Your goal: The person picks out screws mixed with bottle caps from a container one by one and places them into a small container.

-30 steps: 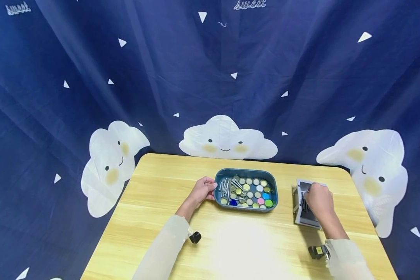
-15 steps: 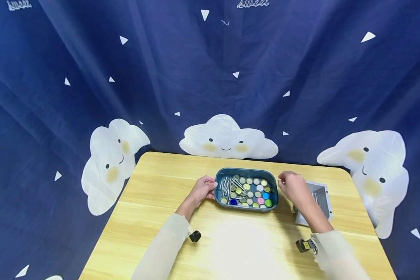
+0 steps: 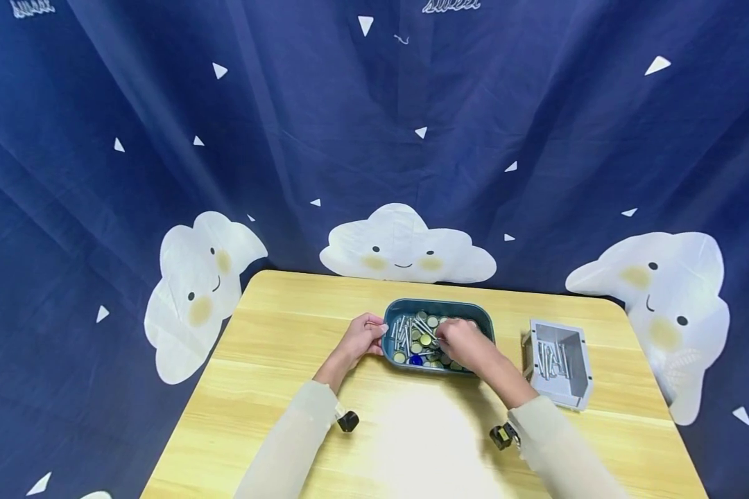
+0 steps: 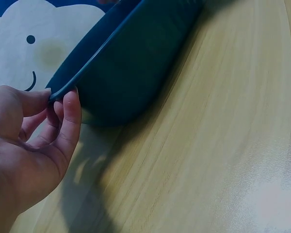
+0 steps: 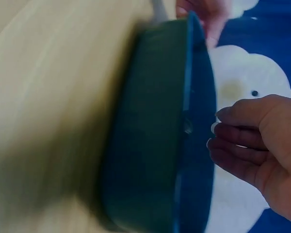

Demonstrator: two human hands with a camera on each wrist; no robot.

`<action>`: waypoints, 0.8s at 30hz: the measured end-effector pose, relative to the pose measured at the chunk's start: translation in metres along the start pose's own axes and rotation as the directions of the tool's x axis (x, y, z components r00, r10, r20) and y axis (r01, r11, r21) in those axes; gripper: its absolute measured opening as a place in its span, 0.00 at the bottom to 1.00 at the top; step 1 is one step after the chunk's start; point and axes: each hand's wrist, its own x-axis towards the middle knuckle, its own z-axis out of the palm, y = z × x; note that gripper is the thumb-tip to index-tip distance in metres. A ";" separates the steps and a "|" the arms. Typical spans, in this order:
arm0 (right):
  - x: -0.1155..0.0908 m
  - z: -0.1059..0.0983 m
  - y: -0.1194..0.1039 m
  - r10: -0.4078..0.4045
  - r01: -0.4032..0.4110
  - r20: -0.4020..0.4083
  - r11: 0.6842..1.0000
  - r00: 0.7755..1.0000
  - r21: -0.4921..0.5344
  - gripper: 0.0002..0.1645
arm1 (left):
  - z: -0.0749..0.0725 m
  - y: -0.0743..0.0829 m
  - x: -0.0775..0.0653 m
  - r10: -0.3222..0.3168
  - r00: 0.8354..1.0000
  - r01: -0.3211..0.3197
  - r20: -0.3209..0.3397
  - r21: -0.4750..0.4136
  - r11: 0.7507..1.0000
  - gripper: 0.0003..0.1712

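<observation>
A dark teal tub (image 3: 446, 307) stands near the table's back edge. Silver screw-like rods (image 3: 406, 335) lie at its left side, among round bottle caps such as a blue one (image 3: 415, 360). My left hand (image 3: 358, 339) pinches the tub's left rim between thumb and fingers, as the left wrist view confirms. Over the tub's middle, my right hand (image 3: 468, 343) reaches down among the caps and rods, covering those on the right. In the right wrist view, thumb and fingers (image 5: 237, 138) are loosely bent with a gap between them, and nothing held is visible.
Right of the tub stands a grey open-front bin (image 3: 577, 367) with several silver rods (image 3: 552, 360) inside. Wrist cameras (image 3: 348, 421) hang below both sleeves. A dark blue curtain (image 3: 374, 138) with cloud prints hangs behind the wooden table (image 3: 299, 305).
My right hand has moved left from inside the grey bin, past the tub's right end, to over its middle. The bin's rods are now uncovered. My left hand stays on the rim.
</observation>
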 end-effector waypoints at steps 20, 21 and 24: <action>0.019 0.043 -0.016 -0.056 0.077 0.193 0.992 0.980 -0.104 0.18 | -0.002 -0.001 0.002 -0.013 1.000 0.013 0.009 0.012 1.000 0.15; 0.020 0.044 -0.016 -0.057 0.081 0.203 0.991 0.978 -0.111 0.17 | -0.002 -0.001 0.002 -0.015 1.000 0.015 0.009 0.011 1.000 0.15; 0.023 0.044 -0.017 -0.058 0.090 0.223 0.987 0.973 -0.135 0.17 | -0.002 -0.001 0.001 -0.013 1.000 0.013 0.009 0.012 1.000 0.16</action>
